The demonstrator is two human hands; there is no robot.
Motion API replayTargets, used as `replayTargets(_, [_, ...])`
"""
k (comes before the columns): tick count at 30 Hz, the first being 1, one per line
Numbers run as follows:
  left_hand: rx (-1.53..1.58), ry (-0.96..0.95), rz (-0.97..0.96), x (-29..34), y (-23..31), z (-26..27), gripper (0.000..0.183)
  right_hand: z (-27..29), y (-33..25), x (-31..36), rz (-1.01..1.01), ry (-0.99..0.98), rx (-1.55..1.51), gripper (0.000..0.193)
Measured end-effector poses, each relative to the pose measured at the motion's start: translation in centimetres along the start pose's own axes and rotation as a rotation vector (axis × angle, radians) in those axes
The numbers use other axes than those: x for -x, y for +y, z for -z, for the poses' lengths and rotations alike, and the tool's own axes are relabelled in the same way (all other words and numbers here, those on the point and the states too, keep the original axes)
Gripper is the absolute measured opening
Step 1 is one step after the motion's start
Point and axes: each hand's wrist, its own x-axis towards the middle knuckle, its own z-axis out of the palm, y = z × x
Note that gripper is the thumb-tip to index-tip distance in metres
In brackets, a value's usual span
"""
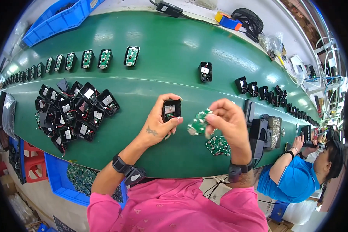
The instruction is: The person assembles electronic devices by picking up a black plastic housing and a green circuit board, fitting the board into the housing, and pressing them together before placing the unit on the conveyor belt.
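My left hand (161, 120) is wrapped round a small black plastic case (171, 110), its open side facing up with a whitish block inside. In my right hand (227, 119), thumb and fingers pinch a green circuit board (198, 123), slightly blurred, held to the right of the case and apart from it. Below that hand a small pile of green circuit boards (218, 146) lies on the green table (174, 154). To the left sits a heap of black cases (67, 110) with white blocks and red wires in them.
Cases fitted with green boards (87, 59) line the far left. Another row of black cases (253, 89) runs right, beside a lone case (205, 72). A dark device (259, 133) and a tray of small metal parts (275, 132) stand near a co-worker (297, 174). Below the table edge is a blue bin (62, 185).
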Motion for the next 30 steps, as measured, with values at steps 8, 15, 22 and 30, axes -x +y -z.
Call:
replayTargets(8, [-0.066, 0.038, -0.059, -0.1, 0.4, -0.8, 0.048, -3.6, 2.5, -1.8, 0.035, 0.039, 0.025, 0.02])
replayTargets(15, [-0.033, 0.067, -0.016, -0.1, 0.0, -0.1, 0.052, -2.8, 3.1, -1.5, -0.018, 0.089, 0.103, 0.019])
replayTargets(22, [0.075, 0.079, 0.002, -0.1, 0.3, 0.0, 0.053, -2.1, 4.3, -2.0, -0.034, 0.025, 0.005, 0.018])
replayTargets(30, [0.095, 0.064, -0.108, -0.2, 0.0, -0.1, 0.06, -2.9, 5.2, -2.1, 0.127, -0.184, -0.249, 0.017])
